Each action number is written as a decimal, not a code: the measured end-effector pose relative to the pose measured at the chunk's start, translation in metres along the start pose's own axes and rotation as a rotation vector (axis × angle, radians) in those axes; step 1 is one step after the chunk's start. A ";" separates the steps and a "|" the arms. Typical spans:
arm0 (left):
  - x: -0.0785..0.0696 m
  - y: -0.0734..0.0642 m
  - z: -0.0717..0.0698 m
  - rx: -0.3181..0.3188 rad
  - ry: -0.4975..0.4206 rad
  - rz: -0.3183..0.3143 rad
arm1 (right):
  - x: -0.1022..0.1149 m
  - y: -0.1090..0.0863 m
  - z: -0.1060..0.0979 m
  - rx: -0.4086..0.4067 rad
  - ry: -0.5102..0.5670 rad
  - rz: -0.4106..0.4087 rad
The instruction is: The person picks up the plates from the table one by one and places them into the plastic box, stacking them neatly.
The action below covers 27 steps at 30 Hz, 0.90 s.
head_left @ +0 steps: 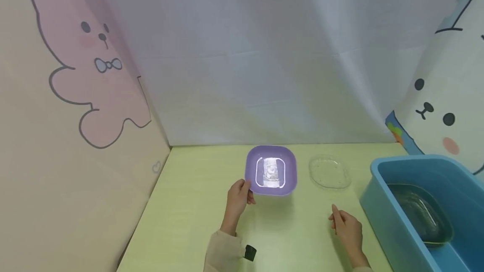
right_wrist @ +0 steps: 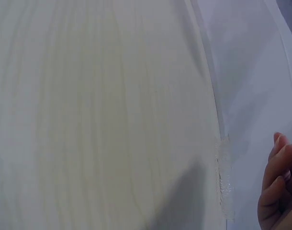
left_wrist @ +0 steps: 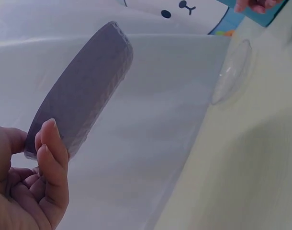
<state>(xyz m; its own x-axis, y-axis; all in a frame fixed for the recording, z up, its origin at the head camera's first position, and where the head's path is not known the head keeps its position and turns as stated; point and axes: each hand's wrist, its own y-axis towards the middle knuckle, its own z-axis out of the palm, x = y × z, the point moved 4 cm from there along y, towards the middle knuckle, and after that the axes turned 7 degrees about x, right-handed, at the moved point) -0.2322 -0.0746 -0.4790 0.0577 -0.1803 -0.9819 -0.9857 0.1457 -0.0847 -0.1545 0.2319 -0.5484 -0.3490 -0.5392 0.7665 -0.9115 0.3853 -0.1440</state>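
Note:
My left hand (head_left: 238, 198) pinches a shallow purple dish (head_left: 251, 169) by its near left corner, thumb on the rim. In the head view the dish's inside faces me; a shine covers its bottom. The left wrist view shows its textured outer wall (left_wrist: 81, 91) raised above the table, tilted. My right hand (head_left: 348, 230) hovers over the table's right side, fingers loosely curled, holding nothing. Beyond it a clear plastic tray (head_left: 330, 173) lies on the table. Only the right hand's curled fingers (right_wrist: 275, 187) show at the right wrist view's edge.
A blue bin (head_left: 393, 217) stands at the table's right side, with a dark green dish (head_left: 423, 213) leaning inside. The pale yellow-green table (head_left: 196, 188) meets a white sheet (head_left: 264, 74) at the back. A printed wall (head_left: 94, 179) bounds the left side.

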 end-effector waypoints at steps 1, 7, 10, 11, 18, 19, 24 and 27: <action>-0.002 -0.002 -0.001 -0.019 -0.008 0.001 | 0.000 0.000 0.000 0.006 -0.003 0.001; -0.007 -0.012 -0.003 -0.073 -0.083 -0.015 | 0.004 -0.001 0.003 0.030 -0.008 0.014; -0.019 -0.022 -0.003 -0.083 -0.070 -0.019 | 0.007 -0.001 0.005 0.043 -0.008 0.015; -0.023 -0.026 -0.004 -0.088 -0.062 -0.021 | 0.008 -0.001 0.006 0.046 -0.006 0.012; -0.012 -0.025 0.000 -0.087 -0.071 -0.019 | 0.023 0.003 0.009 0.048 0.009 -0.036; -0.006 -0.023 0.000 -0.087 -0.075 -0.021 | 0.026 0.004 0.010 0.050 0.017 -0.045; 0.008 -0.023 0.004 -0.091 -0.077 -0.014 | 0.050 0.005 0.014 0.089 0.107 -0.112; 0.009 -0.026 0.008 -0.089 -0.081 -0.017 | 0.065 0.002 0.018 0.139 0.168 -0.143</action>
<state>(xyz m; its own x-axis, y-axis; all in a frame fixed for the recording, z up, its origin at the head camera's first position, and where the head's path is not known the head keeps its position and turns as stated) -0.2049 -0.0721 -0.4875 0.0837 -0.1021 -0.9912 -0.9944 0.0554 -0.0897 -0.1831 0.1842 -0.5097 -0.1837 -0.4442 0.8769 -0.9742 0.2012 -0.1022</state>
